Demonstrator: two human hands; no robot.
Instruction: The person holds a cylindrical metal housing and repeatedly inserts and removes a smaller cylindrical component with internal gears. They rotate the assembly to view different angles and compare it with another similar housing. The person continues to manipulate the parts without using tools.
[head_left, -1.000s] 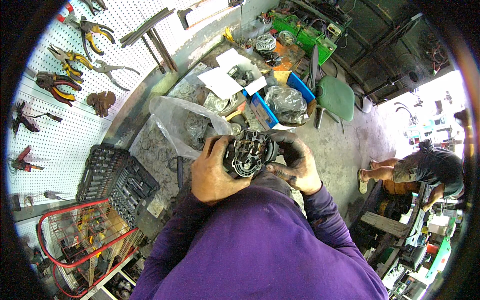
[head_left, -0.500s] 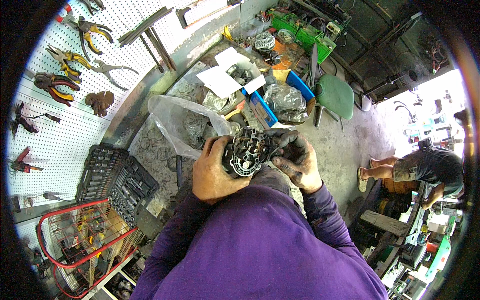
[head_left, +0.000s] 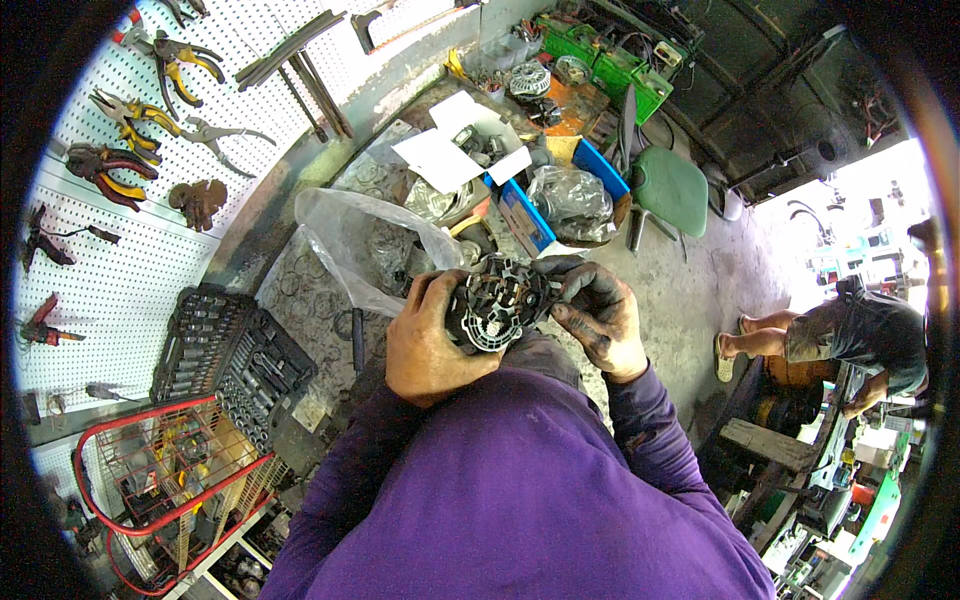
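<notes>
Workbench clutter and a white pegboard fill the left of the frame, concrete floor the right. Nearest, my purple sleeves cover the lower middle and hide both wrists. Just above them, at the centre, my left hand wraps the near side of a dark round alternator part, fingers curled tight on its rim; my greasy right hand clamps the opposite side, thumb on the face. Its back half is hidden behind my palms, and I cannot make out its fine details. Left of my hands lies an open socket set; below it a red wire basket, partly cut off. Just beyond the part, a clear plastic bag blurs whatever it holds. Farther up, a blue tray and green crates. At the right edge, a crouching person, half washed out by daylight.
</notes>
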